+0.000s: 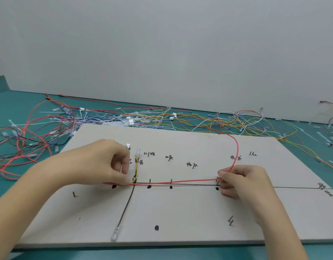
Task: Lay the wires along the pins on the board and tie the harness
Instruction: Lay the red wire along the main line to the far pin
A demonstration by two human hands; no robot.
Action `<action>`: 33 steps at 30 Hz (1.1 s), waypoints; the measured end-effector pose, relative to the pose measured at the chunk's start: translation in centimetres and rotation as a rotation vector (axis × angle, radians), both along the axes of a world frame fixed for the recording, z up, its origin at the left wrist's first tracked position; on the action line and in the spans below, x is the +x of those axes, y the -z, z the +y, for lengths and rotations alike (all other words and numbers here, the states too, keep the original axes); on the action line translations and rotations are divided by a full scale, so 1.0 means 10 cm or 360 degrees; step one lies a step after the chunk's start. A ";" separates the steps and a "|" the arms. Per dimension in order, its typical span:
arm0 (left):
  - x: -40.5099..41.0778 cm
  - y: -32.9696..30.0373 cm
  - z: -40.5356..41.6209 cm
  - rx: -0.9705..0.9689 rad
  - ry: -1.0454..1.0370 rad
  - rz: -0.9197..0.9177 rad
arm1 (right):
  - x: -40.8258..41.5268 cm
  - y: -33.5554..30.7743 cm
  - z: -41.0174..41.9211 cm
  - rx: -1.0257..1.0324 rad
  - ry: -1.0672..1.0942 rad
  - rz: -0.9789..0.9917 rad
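A grey harness board [180, 212] with upright pins [171, 181] and handwritten marks lies on the green table. A red wire [190, 181] runs along the pin row, just above a black wire [190, 184], then loops up and back over the board's far right. My left hand [98, 162] pinches the wires at the junction pin, where a yellow wire [137, 166] climbs to a clear terminal. My right hand [242, 182] pinches the red wire at the right pin. A second black wire [127, 205] drops toward the front edge and ends in a clear terminal [114, 235].
Behind the board lies a tangle of loose wires [208, 121] in red, yellow, white and black, mixed with white cable ties [105, 120]. More red wires [21, 139] pile at the left. A grey wall stands at the back. The board's front edge is close to me.
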State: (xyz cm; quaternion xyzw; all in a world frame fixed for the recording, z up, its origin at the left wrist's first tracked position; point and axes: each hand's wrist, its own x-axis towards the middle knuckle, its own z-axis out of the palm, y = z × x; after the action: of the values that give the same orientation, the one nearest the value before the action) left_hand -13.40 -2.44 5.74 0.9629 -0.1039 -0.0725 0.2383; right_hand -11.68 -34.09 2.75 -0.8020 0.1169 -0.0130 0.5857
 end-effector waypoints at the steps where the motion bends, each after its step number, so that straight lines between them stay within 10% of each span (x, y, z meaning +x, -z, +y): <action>1: 0.00 0.00 -0.05 -0.0071 0.0005 -0.0085 | -0.02 0.00 -0.01 0.0043 0.0008 0.0021; 21: -0.02 0.35 -1.59 0.0705 0.0751 -0.0818 | 0.05 0.21 -0.32 -0.0335 0.0257 -0.0065; 33: 0.03 0.44 -1.86 0.0506 0.0749 -0.0986 | 0.10 0.19 -0.31 -0.0533 0.0376 -0.0061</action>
State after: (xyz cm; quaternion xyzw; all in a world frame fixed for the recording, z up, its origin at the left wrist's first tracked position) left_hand -13.09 -21.01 1.36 0.9139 -0.3754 0.1530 0.0210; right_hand -10.73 -37.21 0.88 -0.8685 0.1952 -0.1163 0.4405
